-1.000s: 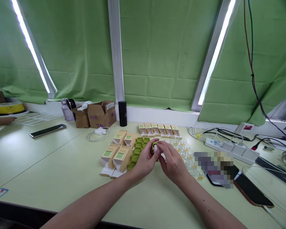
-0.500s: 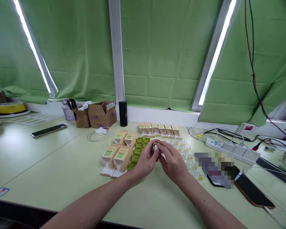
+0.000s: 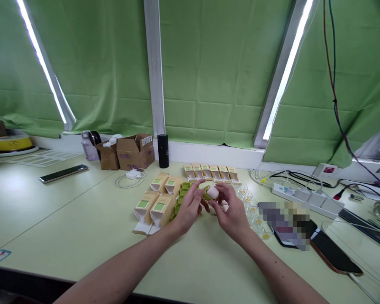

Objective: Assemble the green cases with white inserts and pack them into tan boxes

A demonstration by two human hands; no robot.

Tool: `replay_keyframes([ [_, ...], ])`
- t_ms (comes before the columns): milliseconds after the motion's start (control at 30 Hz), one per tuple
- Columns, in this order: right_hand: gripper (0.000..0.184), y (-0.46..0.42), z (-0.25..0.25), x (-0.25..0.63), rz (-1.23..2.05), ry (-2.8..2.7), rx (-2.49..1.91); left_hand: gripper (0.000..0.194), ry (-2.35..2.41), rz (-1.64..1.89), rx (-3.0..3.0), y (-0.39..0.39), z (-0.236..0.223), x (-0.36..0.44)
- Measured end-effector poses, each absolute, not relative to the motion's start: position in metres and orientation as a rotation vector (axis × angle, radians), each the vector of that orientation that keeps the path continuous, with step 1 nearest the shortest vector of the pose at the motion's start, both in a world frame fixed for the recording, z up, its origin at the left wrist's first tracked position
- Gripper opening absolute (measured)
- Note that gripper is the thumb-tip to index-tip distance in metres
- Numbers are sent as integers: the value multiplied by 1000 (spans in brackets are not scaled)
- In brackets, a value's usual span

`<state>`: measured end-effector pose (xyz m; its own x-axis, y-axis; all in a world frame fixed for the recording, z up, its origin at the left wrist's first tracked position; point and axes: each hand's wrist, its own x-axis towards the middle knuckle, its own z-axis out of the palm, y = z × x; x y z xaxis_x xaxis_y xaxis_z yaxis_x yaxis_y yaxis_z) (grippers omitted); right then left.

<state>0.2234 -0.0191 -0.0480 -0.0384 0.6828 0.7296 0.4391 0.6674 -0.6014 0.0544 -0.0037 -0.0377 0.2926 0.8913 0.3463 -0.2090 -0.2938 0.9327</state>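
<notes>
A small green cup (image 3: 205,195) with a whitish, rounded piece (image 3: 213,192) set in its opening is held above the table between my hands. My left hand (image 3: 188,209) has its fingertips at the green side, index finger stretched along the top. Around the whitish end, the thumb and fingers of my right hand (image 3: 233,213) are curled. Another whitish piece (image 3: 224,207) shows partly behind the right fingers. Several green cups (image 3: 177,207) stand left of my left hand, partly covered by it. Clear cups with yellow centres (image 3: 262,231) lie right of my right hand.
Open cardboard cartons with green labels (image 3: 160,209) stand at the left, and a row of similar cartons (image 3: 205,172) at the back. Phones (image 3: 334,249), a power strip (image 3: 307,198) and cables lie right. A black bottle (image 3: 163,151) and brown boxes (image 3: 134,153) stand behind.
My hands have moved slightly apart and the cup has turned, so its whitish piece now faces right and shows more. Left fingers have loosened and straightened.
</notes>
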Motion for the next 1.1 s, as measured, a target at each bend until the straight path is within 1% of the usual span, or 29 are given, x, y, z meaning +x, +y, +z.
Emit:
replay_keyframes([
  [100,38,-17,-41,223,600,-1509,-891,51,740,1361,1560,3,-40,49],
  [167,42,-15,-38,224,801,-1388,-852,45,784,1429,1728,7,-43,46],
  [333,58,-9,-34,225,1108,-1204,-828,52,816,1547,2277,10,-43,42],
  [467,61,-9,-34,222,1221,-1175,-838,52,819,1521,2508,8,-42,42],
  [600,61,-12,-32,221,1266,-1161,-838,51,832,1552,2378,10,-43,43],
  [700,63,-15,-28,224,1251,-1151,-835,43,887,1554,2077,13,-42,45],
  [767,64,-17,-25,226,1230,-1177,-856,41,906,1517,1845,14,-40,47],
  [933,64,-19,-12,236,1122,-1240,-936,55,812,1381,1436,19,-38,50],
  [1033,56,-19,-1,248,988,-1241,-946,57,831,1363,1320,24,-41,50],
  [1100,49,-23,6,261,833,-1271,-980,57,807,1361,1242,28,-43,49],
])
